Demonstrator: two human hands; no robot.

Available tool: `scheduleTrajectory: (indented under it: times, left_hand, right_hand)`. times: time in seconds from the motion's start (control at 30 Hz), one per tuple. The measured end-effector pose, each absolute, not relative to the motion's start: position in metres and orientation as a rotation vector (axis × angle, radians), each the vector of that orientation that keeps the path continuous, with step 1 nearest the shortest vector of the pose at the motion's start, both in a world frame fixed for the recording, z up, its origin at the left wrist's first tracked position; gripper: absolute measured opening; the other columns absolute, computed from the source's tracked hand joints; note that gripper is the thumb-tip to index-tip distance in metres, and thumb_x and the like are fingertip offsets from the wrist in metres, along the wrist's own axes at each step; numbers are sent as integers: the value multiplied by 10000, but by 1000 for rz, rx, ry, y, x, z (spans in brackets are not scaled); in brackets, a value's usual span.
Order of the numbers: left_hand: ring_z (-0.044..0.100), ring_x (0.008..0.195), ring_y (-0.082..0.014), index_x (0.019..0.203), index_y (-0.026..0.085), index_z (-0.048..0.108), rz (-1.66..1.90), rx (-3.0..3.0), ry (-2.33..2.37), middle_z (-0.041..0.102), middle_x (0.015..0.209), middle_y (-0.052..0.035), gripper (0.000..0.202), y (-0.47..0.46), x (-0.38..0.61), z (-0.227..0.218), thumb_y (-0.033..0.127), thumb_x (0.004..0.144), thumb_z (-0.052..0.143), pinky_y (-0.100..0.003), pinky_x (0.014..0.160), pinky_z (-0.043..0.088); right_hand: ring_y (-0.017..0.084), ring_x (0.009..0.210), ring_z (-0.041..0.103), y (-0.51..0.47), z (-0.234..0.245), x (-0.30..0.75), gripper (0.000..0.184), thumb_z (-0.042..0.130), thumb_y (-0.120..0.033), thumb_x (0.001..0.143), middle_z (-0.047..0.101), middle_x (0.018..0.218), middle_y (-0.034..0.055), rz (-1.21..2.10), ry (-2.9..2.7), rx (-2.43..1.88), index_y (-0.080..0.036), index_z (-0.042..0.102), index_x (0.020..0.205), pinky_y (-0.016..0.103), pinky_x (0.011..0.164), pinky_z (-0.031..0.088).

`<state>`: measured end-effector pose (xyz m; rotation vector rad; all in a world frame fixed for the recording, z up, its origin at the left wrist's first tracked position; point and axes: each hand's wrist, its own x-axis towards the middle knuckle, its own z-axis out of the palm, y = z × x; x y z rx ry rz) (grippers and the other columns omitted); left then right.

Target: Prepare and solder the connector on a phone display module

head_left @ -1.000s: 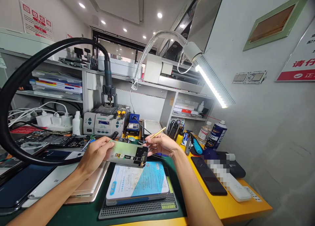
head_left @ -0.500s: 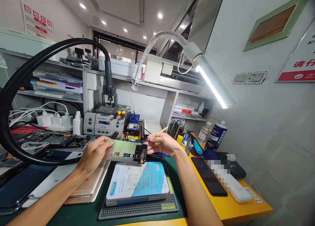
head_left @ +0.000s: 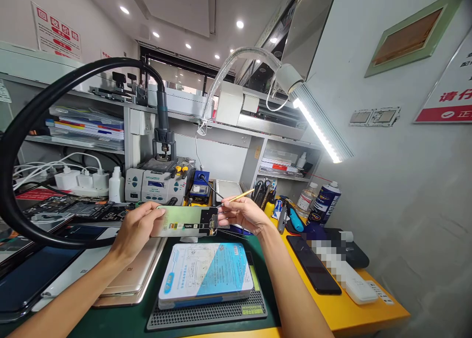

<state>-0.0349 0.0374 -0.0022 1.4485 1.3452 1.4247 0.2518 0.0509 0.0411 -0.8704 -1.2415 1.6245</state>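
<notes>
My left hand [head_left: 137, 228] grips the left end of a phone screen panel [head_left: 184, 221], which it holds level above the bench with the greenish back and dark flex end facing me. At the panel's right end, my right hand [head_left: 241, 214] has its fingers closed on the panel's edge and on a thin gold tool [head_left: 240, 196] that points up and to the right. Below the panel lies a phone wrapped in a white and blue printed film [head_left: 206, 271] on a black ribbed mat [head_left: 206, 314].
A gold phone [head_left: 129, 279] and other phones lie on the green mat at the left. A black phone [head_left: 313, 264] and white boxes rest on the yellow bench [head_left: 350, 308] at the right. Behind stand a soldering station [head_left: 155, 183], bottles [head_left: 324, 200], shelves and a lamp [head_left: 317, 126].
Both hands have lifted the screen panel slightly and turned it more level and edge-on toward me. The gold tool stays in my right hand.
</notes>
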Motion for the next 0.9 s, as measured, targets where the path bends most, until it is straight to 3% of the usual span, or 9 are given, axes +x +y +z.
scheduleTrajectory:
  times: [0.33,0.9]
  left_hand:
    - [315,466,-111,675,218,578,1382,1432,1320,381,517,65,284,37,-33,-1,483,771,613,-223,404,222]
    - [341,469,-112,680,219,577,1420,1450,1360,437,534,49,277,40,-36,-4,462,813,580,-217,398,242]
  right_hand:
    - [195,683,723,51,40,248,353,865,-270,719,763,905,124,1575,-1248,-846,-122,668,971,376,689,631]
    - [254,761,761,50,43,252,339,844,-227,722,762,891,152,1565,-1239,-828,-106,654,976,382,709,641]
